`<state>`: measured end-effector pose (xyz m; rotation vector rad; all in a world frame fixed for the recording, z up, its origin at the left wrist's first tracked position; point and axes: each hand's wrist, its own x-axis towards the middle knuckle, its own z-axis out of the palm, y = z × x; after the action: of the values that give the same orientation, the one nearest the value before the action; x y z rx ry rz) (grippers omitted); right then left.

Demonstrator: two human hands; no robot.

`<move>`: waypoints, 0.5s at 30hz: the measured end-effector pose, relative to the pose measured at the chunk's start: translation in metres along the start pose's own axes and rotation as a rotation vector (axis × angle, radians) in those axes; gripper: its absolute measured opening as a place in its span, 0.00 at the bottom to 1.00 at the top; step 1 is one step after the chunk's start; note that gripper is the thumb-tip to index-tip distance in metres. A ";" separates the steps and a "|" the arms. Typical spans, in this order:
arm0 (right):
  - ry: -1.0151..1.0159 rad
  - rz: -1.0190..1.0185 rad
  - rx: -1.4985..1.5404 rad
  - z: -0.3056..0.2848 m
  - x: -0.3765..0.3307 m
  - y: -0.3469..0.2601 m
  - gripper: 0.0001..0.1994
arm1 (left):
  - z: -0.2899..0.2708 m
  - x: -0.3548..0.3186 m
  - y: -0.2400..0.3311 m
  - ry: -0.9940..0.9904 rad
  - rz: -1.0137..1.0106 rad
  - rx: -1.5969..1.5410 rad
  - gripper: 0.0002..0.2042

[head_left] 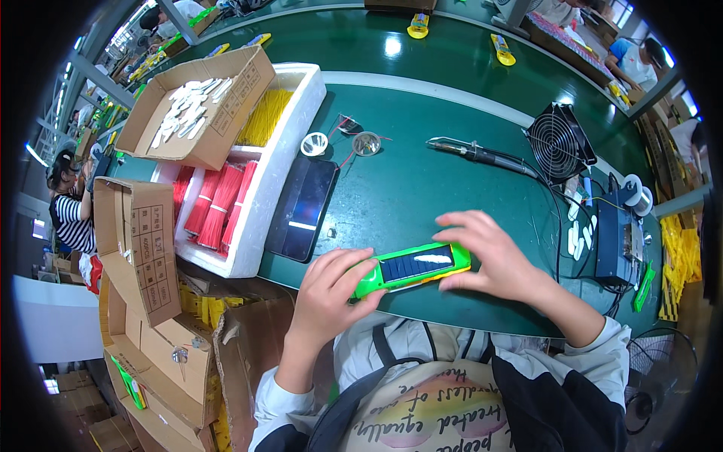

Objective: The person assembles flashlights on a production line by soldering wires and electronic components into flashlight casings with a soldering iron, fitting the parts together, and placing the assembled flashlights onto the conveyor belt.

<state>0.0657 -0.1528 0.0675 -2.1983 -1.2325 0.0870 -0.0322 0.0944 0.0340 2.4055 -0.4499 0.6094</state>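
Observation:
A bright green solar flashlight (pixel 416 264) with yellow along its edge lies level between my hands, close to the table's front edge. On its upper face is a dark solar panel with a white glare. My left hand (pixel 328 288) is closed round the left end, thumb below and fingers on top. At the right end, my right hand (pixel 493 256) grips it between the thumb and the fingers. My palms hide part of both ends. Beyond the flashlight, two round reflectors (pixel 367 144) with thin red wires rest on the green tabletop (pixel 407 196).
At left, a white foam box (pixel 256 218) holds red and yellow wire bundles, with a carton (pixel 184 113) of white pieces on it. A black phone (pixel 303 207) lies beside it. To the right are a soldering iron (pixel 482 154), a fan (pixel 559 143) and a blue control box (pixel 619 245).

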 end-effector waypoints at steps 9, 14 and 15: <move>-0.323 -0.157 -0.264 0.023 0.005 0.002 0.31 | -0.016 0.000 -0.006 -0.135 -0.081 -0.185 0.23; -0.108 -0.197 -0.059 -0.014 0.042 0.006 0.31 | -0.013 -0.034 -0.034 0.376 -0.274 -0.310 0.23; -0.038 -0.168 -0.034 -0.029 0.062 0.008 0.31 | -0.009 -0.041 -0.036 0.509 -0.299 -0.372 0.22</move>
<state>0.1163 -0.1208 0.1004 -2.1211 -1.4449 0.0404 -0.0531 0.1343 0.0018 1.8296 0.0179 0.8773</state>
